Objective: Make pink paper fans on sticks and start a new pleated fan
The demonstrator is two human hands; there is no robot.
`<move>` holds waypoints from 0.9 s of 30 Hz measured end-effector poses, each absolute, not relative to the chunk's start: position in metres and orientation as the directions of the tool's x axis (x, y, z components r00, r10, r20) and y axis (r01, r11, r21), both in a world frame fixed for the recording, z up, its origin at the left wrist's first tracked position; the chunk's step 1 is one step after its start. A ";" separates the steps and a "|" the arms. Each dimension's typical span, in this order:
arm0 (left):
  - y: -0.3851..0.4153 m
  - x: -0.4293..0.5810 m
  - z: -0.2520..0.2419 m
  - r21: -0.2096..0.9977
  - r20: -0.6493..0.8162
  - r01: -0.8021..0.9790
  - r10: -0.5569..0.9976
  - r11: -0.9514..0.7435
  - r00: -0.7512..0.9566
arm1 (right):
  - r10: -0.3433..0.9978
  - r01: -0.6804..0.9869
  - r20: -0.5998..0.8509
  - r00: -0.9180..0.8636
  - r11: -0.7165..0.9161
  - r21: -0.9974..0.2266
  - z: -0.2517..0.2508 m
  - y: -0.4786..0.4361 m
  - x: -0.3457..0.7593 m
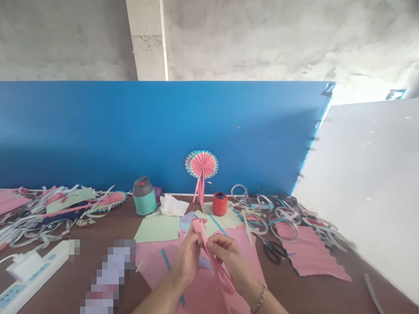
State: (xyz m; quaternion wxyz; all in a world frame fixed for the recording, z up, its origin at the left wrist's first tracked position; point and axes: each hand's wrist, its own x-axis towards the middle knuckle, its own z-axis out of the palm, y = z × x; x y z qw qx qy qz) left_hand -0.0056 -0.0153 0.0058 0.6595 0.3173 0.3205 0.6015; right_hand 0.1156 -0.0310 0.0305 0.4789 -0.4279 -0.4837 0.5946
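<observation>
My left hand is closed around the upper part of a folded pink paper strip. The fingertips of my right hand pinch the same strip lower down, and its tail hangs toward me. Beneath both hands lies a large pink paper sheet, with narrow blue strips on it. Just beyond are a pale green sheet and a red thread spool. A round pleated paper fan with pink strip handles stands against the blue panel.
Black-handled scissors and a pleated pink sheet lie to the right, below tangled pale strips. On the left are a teal container, paper scraps and a white power strip. A blue panel closes off the back.
</observation>
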 end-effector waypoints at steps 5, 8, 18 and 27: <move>-0.018 -0.004 0.014 0.808 0.016 -0.589 0.999 0.015 0.047 | 0.984 -0.203 -0.042 -0.173 -0.077 -0.976 0.034 -0.033 0.114; -0.016 -0.004 0.013 0.803 0.024 -0.595 0.997 0.022 0.070 | 0.982 -0.207 -0.057 -0.178 -0.094 -0.974 0.034 -0.032 0.114; -0.010 -0.005 0.009 0.830 0.023 -0.557 0.999 -0.007 0.022 | 0.992 -0.174 0.111 -0.054 0.101 -0.980 0.032 -0.032 0.125; -0.013 -0.003 0.009 0.875 0.008 -0.484 1.000 0.006 0.028 | 0.991 -0.171 0.117 -0.060 0.105 -0.980 0.030 -0.031 0.123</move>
